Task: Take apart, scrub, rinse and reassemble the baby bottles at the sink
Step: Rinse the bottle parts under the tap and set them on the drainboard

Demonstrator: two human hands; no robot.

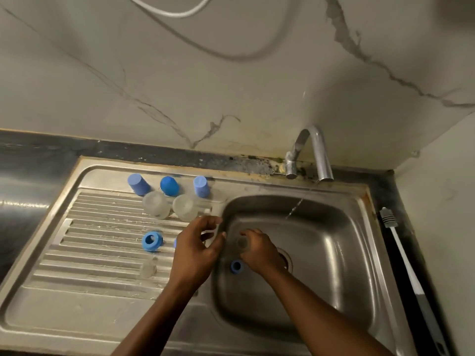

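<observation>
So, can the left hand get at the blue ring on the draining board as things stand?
Probably yes. The left hand hangs close to the right of the blue ring, seems to hold nothing, and nothing blocks the way.

Veined marble wall [231, 86], white cable [169, 14] looped across its top, dark counter strip [51, 145] along its foot, black grime [257, 164] on the seam, chrome tap [321, 155] running a thin stream [295, 206].

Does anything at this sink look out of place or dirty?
One blue ring lies in the basin near the drain, apart from the other parts on the drainboard. Dark grime spots the sink's back edge beside the tap.
</observation>
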